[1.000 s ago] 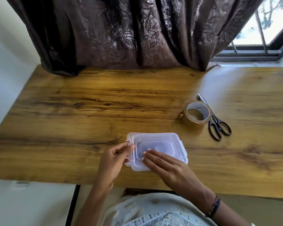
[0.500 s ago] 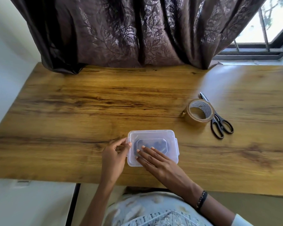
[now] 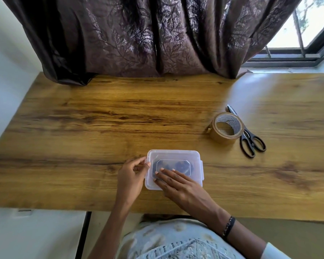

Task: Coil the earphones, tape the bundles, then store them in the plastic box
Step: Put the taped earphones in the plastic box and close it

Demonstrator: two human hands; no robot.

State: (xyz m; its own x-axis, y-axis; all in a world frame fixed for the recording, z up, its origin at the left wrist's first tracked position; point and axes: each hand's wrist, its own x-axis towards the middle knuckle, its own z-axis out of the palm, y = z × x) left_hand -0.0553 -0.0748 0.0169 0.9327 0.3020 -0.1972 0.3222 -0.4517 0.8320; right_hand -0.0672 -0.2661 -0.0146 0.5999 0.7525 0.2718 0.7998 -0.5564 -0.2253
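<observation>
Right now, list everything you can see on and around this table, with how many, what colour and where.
plastic box: one, clear, lid on, near edge of the table at the middle, dark contents inside
tape roll: one, brown, right side of the table, touching the scissors
scissors: one pair, black handles, right of the tape roll
table: one, brown wood grain
curtain: one, dark brown with leaf pattern, hanging at the far edge
window: one, upper right, bright
bracelet: one, dark, on the right wrist
left hand: at the box's left clip
right hand: flat on the lid
</observation>
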